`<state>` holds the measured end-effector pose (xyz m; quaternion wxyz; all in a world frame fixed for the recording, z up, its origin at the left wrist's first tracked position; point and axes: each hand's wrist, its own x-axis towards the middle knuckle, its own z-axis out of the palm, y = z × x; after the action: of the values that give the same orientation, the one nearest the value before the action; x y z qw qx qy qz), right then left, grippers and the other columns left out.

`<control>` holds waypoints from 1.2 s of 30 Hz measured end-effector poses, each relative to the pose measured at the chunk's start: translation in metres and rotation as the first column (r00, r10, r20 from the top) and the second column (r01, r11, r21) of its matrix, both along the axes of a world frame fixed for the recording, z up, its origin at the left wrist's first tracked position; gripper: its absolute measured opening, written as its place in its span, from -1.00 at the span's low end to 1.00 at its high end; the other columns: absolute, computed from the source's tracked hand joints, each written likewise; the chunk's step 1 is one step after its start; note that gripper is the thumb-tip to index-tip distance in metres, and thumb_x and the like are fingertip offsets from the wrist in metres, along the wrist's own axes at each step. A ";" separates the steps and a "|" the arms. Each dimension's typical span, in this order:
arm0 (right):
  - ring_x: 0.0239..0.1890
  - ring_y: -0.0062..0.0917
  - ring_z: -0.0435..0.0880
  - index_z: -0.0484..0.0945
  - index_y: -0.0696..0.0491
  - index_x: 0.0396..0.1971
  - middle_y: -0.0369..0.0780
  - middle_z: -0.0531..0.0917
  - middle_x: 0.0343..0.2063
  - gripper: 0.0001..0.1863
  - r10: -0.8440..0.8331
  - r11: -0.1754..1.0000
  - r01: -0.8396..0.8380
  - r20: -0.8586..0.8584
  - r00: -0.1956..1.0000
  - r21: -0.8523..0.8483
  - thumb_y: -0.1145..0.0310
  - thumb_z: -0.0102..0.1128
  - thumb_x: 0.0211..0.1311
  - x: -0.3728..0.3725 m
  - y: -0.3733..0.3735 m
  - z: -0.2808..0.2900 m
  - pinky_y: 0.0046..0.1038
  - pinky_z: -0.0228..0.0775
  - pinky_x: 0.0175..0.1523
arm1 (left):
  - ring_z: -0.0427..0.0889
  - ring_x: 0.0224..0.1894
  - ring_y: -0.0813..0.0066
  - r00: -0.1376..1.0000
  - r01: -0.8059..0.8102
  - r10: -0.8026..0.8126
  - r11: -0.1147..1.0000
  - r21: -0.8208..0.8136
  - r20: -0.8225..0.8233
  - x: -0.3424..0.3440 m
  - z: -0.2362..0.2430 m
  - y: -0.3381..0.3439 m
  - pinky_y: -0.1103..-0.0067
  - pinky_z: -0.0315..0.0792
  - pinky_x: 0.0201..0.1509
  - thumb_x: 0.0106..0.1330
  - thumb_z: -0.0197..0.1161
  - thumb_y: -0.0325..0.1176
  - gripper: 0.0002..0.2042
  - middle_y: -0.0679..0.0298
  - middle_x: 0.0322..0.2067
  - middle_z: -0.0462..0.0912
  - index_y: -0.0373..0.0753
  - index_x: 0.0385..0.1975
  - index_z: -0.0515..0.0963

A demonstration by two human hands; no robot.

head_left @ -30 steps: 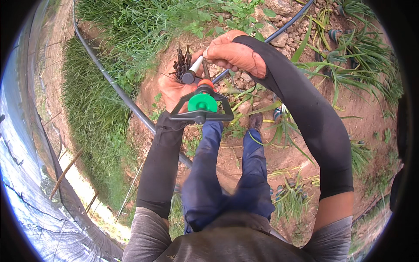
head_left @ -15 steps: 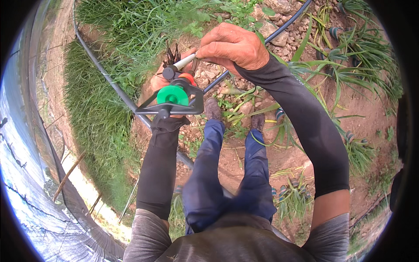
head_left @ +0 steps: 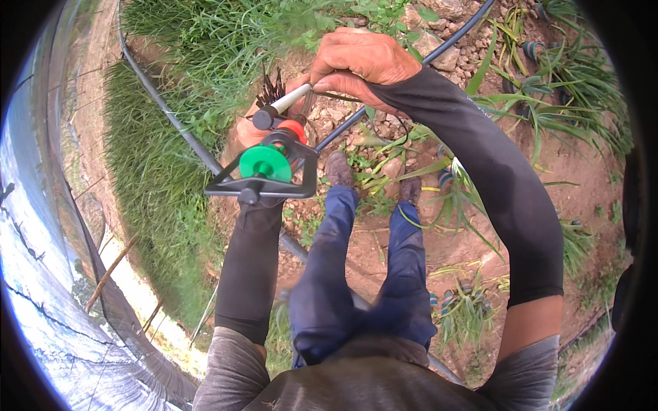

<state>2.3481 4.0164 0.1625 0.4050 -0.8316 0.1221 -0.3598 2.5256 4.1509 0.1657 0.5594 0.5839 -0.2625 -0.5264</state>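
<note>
My left hand (head_left: 248,131) grips a small sprinkler head (head_left: 264,168) with a black frame, a green disc and a red-orange part, held up in front of me. My right hand (head_left: 360,60) pinches a thin white tube with a black end cap (head_left: 281,106) that meets the top of the sprinkler head. A thin black line runs from under my right hand. Both arms wear long black sleeves. A bunch of dark spiky stems (head_left: 272,88) shows just behind the left hand.
I stand on bare brown stony soil; my blue trouser legs and shoes (head_left: 338,166) are below. A black irrigation hose (head_left: 168,113) curves through thick grass at left and another pipe (head_left: 449,41) runs up right. Grass-like plants (head_left: 548,103) grow at right. Netting (head_left: 48,294) lines the left edge.
Both hands with the sprinkler head have shifted left and slightly up in view. The right hand has slid along the white tube, and the green disc has turned more toward me.
</note>
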 end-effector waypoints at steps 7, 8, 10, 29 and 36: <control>-0.51 -0.77 0.41 0.62 0.09 -0.30 -0.42 0.54 -0.54 -0.74 0.280 0.413 0.125 -0.257 0.925 0.902 0.20 0.13 0.27 -0.004 0.014 0.011 -0.64 0.28 -0.42 | 0.55 -0.18 0.56 0.969 0.165 -0.147 0.983 -0.077 0.199 -0.020 0.023 -0.005 0.59 0.42 -0.03 0.23 0.29 -0.43 -0.75 0.25 -0.22 0.64 -0.29 -0.10 0.59; -0.53 -0.81 0.39 0.63 0.07 -0.29 -0.42 0.56 -0.52 -0.75 0.355 0.245 0.171 -0.252 0.900 0.954 0.19 0.14 0.27 -0.003 0.013 0.014 -0.69 0.25 -0.46 | 0.55 -0.18 0.57 0.959 0.169 -0.149 0.983 -0.066 0.241 -0.020 0.022 -0.006 0.58 0.41 -0.02 0.23 0.29 -0.42 -0.76 0.26 -0.23 0.64 -0.27 -0.10 0.59; -0.56 -0.88 0.37 0.63 0.04 -0.28 -0.40 0.61 -0.48 -0.76 0.291 0.215 0.183 -0.241 0.926 0.959 0.20 0.12 0.28 -0.004 0.016 0.018 -0.76 0.18 -0.52 | 0.55 -0.17 0.56 0.988 0.142 -0.138 0.989 -0.042 0.075 -0.016 0.017 -0.006 0.58 0.41 -0.01 0.24 0.29 -0.42 -0.76 0.27 -0.22 0.64 -0.27 -0.10 0.59; -0.36 -0.42 0.62 0.62 0.08 -0.36 -0.23 0.60 -0.41 -0.75 -0.162 0.980 0.174 0.115 0.980 -0.098 0.57 0.40 -0.13 -0.003 0.019 0.001 -0.49 0.48 -0.31 | 0.51 -0.23 0.64 0.984 0.163 -0.163 0.987 0.005 0.076 -0.009 0.019 -0.007 0.69 0.39 -0.11 0.22 0.32 -0.41 -0.71 0.34 -0.24 0.63 -0.31 -0.07 0.58; -0.37 -0.45 0.61 0.61 0.10 -0.39 -0.23 0.60 -0.41 -0.78 -0.180 0.984 0.178 0.129 0.975 0.027 0.57 0.39 -0.11 0.004 0.024 0.001 -0.51 0.47 -0.31 | 0.54 -0.15 0.56 0.975 0.197 -0.190 0.979 -0.049 0.119 -0.008 0.020 -0.009 0.57 0.41 -0.02 0.24 0.31 -0.34 -0.73 0.28 -0.19 0.64 -0.27 -0.10 0.59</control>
<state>2.3516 4.0403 0.1631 0.3845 -0.7887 0.1724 -0.4476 2.5174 4.1421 0.1858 0.5071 0.5673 -0.3655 -0.5361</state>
